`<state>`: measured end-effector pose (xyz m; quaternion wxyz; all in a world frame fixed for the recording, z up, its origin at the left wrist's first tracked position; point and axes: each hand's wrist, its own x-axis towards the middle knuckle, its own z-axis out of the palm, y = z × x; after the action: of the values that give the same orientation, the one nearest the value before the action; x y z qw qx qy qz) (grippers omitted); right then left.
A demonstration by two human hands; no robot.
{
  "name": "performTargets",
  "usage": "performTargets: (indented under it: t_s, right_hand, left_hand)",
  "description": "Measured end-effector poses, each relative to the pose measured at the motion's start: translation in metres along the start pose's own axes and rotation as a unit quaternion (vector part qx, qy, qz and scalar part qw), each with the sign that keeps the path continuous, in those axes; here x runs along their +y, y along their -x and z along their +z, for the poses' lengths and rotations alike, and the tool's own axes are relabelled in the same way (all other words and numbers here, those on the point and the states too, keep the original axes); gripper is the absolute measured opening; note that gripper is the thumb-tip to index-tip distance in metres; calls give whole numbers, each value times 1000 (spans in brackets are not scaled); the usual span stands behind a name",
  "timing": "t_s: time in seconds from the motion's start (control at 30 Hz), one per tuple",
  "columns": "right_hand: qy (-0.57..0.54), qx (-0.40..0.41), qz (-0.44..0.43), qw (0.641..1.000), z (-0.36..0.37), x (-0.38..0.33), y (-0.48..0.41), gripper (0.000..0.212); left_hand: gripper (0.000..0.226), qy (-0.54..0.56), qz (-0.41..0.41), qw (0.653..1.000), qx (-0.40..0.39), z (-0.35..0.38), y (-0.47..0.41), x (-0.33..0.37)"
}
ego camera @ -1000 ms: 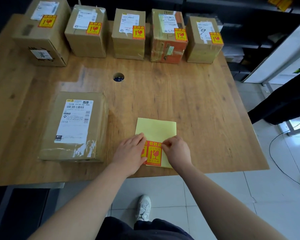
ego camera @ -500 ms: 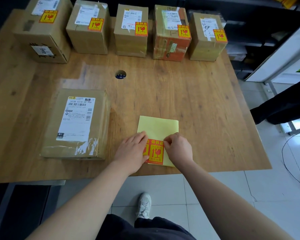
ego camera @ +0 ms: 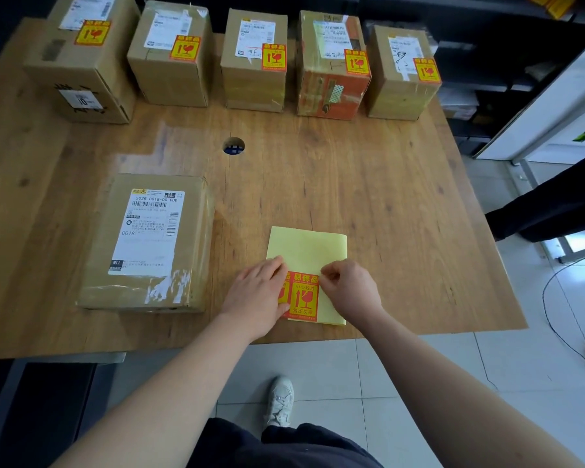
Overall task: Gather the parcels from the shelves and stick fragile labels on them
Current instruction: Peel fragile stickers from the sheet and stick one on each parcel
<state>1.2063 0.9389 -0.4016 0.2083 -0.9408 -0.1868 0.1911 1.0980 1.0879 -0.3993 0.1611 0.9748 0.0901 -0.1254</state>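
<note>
A yellow backing sheet lies near the table's front edge with a red-and-yellow fragile label on its lower part. My left hand lies flat on the sheet's left side, fingers straight, pressing it down. My right hand pinches the label's top right corner with thumb and forefinger. To the left lies a flat cardboard parcel with a white shipping label and no fragile label. Several parcels stand in a row at the back, each with a fragile label, among them an orange-sided box.
The wooden table has a round cable hole in its middle. Dark shelves stand behind and to the right. Another person's dark sleeve reaches in at the right. A cable runs over the tiled floor.
My hands stay on the sheet; my right fingers keep working at the label's top right corner. The view has shifted slightly.
</note>
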Motion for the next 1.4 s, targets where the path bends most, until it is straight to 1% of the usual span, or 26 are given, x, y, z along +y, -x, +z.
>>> performTargets:
  t_s: [0.1,0.2,0.37,0.43,0.5,0.6,0.7,0.87,0.93,1.13,1.3,1.4]
  right_hand:
    - [25,13,20,999,1,-5,0,21]
    - [49,21,31,998,3,-8,0,22]
    - [81,13,9,997,5,-13,1,23]
    - [67,-3,0,998,3,-11,2,22]
    - [25,-11,2,1000,2,-7,3,20]
    - [-22,8,14,1000,2,-4,4,17]
    - [-14,11,17,1000,4,-6,2,20]
    - [23,0,31,999,4,-12,1,18]
    - [16,-16,22,1000,2,-12,2,19]
    - [-23,-127,-11,992,-19,-8,6,23]
    - [-74,-152,-23,985,-37,0,15,20]
    - [-75,-160,-51,983,-45,1,20,15]
  left_hand:
    - [76,-3,1,1000,0,0,0,0]
    - [76,-4,1,1000,2,0,0,0]
    - [75,-1,-3,1000,3,1,0,2]
    - [75,2,-6,1000,-1,1,0,2]
    - [76,3,-8,1000,-3,1,0,1]
    - [76,1,-7,1000,-4,1,0,1]
    - [75,-3,-9,1000,-7,0,0,2]
    - [76,-4,-11,1000,-10,0,-1,3]
    - [76,-10,-10,1000,-16,-1,-1,2]
    - [77,-35,-3,999,-40,-1,-2,-3]
    - [77,-41,-4,998,-48,-1,-2,-3]
    - [78,-40,-8,998,-51,-1,0,-1]
